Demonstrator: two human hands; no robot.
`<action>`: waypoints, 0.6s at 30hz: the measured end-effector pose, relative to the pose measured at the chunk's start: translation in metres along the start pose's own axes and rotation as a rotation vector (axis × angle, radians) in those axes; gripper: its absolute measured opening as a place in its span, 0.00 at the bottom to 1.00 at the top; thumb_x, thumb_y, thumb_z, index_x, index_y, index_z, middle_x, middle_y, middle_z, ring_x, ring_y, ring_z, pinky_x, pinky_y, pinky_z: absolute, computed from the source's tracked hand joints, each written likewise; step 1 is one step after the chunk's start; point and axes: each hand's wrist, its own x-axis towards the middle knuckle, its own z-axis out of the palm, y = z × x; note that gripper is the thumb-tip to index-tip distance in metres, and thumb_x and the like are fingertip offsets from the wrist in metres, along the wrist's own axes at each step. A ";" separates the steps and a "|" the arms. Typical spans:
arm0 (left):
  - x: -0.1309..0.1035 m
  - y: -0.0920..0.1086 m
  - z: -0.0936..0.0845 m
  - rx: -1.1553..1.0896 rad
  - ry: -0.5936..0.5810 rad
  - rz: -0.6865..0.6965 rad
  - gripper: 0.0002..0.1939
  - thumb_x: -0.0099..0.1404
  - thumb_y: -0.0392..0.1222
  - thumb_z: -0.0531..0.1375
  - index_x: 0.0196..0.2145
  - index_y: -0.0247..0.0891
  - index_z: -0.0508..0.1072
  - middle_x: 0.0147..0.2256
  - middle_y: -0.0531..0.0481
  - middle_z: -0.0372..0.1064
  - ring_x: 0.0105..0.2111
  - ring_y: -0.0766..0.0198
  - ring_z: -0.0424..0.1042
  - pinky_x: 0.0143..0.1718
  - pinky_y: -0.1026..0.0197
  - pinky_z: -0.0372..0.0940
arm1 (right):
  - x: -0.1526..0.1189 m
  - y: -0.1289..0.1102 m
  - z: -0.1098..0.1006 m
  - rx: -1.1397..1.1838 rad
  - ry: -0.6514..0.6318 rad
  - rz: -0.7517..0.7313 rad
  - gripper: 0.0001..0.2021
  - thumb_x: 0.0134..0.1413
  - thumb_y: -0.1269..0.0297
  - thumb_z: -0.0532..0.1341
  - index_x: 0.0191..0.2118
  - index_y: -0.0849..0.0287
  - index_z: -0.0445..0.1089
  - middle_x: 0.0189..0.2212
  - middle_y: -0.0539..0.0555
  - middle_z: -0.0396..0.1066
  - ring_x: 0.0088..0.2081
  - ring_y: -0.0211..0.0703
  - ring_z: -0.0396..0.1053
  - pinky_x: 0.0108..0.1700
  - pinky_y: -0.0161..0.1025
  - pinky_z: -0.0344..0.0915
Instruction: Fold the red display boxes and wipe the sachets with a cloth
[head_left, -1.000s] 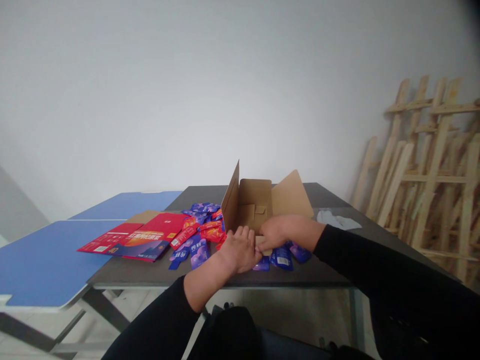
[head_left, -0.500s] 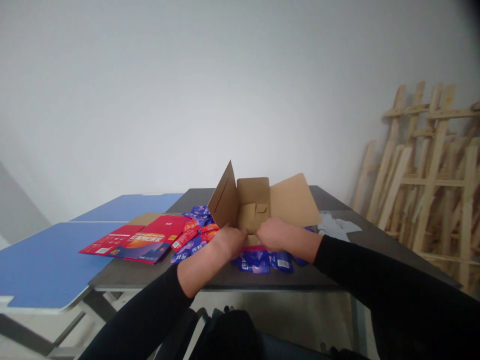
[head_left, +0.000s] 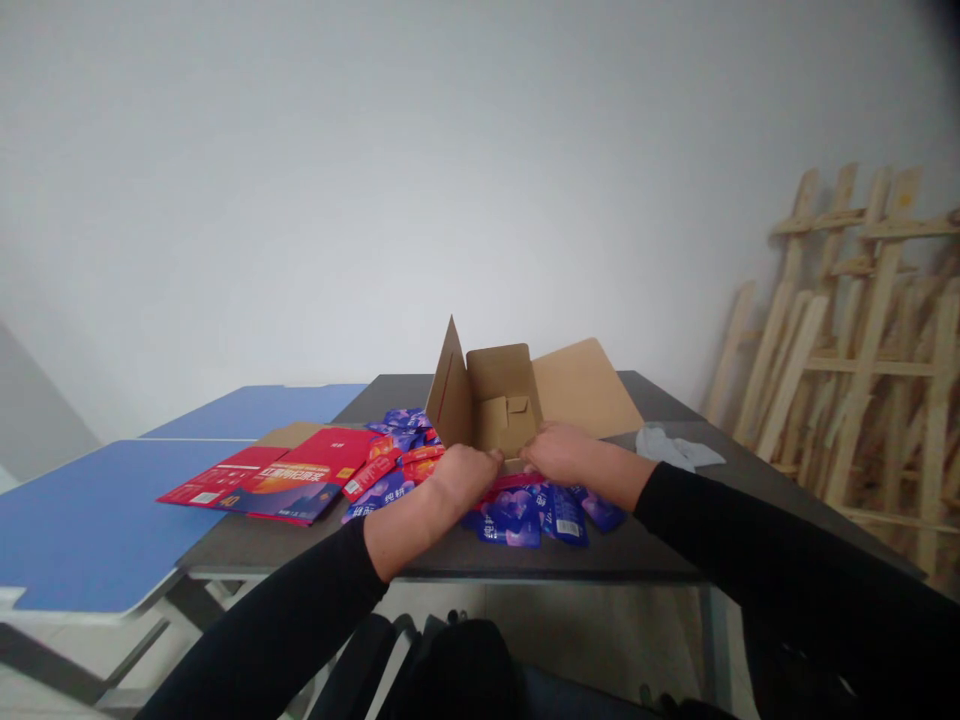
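Note:
An opened cardboard box (head_left: pixel 499 375) stands on the dark table, its brown inside facing me and its flaps spread. My left hand (head_left: pixel 469 472) grips the box's near edge at the left, fingers curled. Close beside it, my right hand (head_left: pixel 556 453) is closed on the same near edge. Most fingertips are hidden behind the hands and the box wall. Purple pouches (head_left: pixel 510 520) lie just in front of the box, below my hands. Left of the box is a heap of purple pouches (head_left: pixel 405 420) and red pouches (head_left: pixel 373 473).
Flattened red cartons (head_left: pixel 300 475) lie on the left of the dark table (head_left: pixel 630 550). A crumpled white cloth or bag (head_left: pixel 679 448) rests at the right. A blue table (head_left: pixel 105 520) adjoins on the left. Wooden easels (head_left: pixel 862 370) lean at the wall on the right.
The box has tilted and risen slightly at its far side, with both hands still at the near edge. More of the purple pouches on the right shows now.

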 end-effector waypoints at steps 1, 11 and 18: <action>0.000 -0.001 0.002 0.010 0.024 0.016 0.13 0.68 0.30 0.49 0.46 0.29 0.70 0.31 0.36 0.75 0.35 0.50 0.77 0.34 0.54 0.68 | -0.001 0.002 0.001 -0.005 0.008 -0.009 0.13 0.62 0.60 0.56 0.39 0.61 0.75 0.35 0.61 0.78 0.39 0.49 0.75 0.43 0.41 0.62; -0.004 0.007 0.017 0.009 0.353 -0.003 0.08 0.67 0.34 0.51 0.42 0.32 0.66 0.39 0.39 0.68 0.40 0.52 0.69 0.40 0.53 0.61 | -0.008 -0.001 -0.006 -0.059 0.156 0.056 0.11 0.62 0.62 0.56 0.37 0.64 0.73 0.32 0.61 0.76 0.38 0.49 0.73 0.45 0.43 0.59; 0.002 -0.020 0.011 -0.065 0.389 -0.076 0.10 0.64 0.33 0.52 0.44 0.33 0.67 0.42 0.39 0.67 0.44 0.51 0.64 0.44 0.51 0.56 | -0.029 -0.003 -0.002 -0.078 0.473 -0.015 0.15 0.65 0.69 0.48 0.47 0.62 0.71 0.46 0.63 0.72 0.49 0.50 0.66 0.54 0.46 0.56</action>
